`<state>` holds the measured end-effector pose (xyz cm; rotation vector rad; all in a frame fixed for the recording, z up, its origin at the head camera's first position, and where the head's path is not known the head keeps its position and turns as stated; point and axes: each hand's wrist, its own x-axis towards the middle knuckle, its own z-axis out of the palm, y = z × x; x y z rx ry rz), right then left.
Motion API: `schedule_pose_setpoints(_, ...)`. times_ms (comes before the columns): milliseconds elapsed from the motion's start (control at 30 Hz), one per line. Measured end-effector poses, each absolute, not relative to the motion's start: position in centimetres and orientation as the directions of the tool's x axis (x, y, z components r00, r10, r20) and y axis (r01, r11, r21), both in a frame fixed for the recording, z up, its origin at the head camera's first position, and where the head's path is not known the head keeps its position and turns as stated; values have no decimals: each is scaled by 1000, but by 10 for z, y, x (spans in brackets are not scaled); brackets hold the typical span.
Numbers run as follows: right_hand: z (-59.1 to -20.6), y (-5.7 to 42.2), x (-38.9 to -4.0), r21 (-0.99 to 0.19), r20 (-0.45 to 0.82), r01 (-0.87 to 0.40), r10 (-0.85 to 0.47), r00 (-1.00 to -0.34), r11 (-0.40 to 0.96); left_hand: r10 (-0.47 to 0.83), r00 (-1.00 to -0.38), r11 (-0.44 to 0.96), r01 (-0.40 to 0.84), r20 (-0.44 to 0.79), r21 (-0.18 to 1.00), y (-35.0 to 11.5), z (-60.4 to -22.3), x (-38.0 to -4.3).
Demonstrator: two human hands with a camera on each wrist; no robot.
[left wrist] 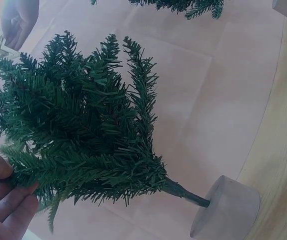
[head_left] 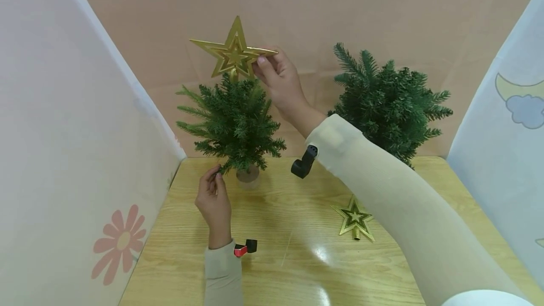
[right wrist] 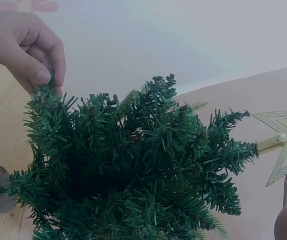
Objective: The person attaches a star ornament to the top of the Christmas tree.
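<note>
The right hand, nearer the tip of the artificial Christmas tree, pinches a gold star topper by one side point; the topper's tubular socket points down at that tip. The left hand pinches a branch low on the tree's left.

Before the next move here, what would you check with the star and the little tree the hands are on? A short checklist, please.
1. Star held: ok, the right grip pinches one of its points.
2. Star upright: ok, socket downward.
3. Socket pushed fully onto the tip of the tree: cannot tell; they meet, but the depth is hidden.
4. Tree held: ok, the left grip pinches a low branch.
5. Base on the table: ok, as it looks.
6. Other star clear of the tree: ok.
</note>
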<state>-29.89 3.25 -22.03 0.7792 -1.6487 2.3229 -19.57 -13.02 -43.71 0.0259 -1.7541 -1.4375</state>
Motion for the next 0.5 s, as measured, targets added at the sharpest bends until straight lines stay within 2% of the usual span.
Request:
schedule_pose_setpoints(300, -227, 34, -314, -829, 521, -457, -148, -841, -322, -503, -644, 320, 480, 576, 817, -139, -461, -210)
schedule_pose_setpoints(500, -223, 36, -302, -848, 506, -449, -177, -844, -283, -490, -646, 325, 488, 586, 810, -142, -466, -211)
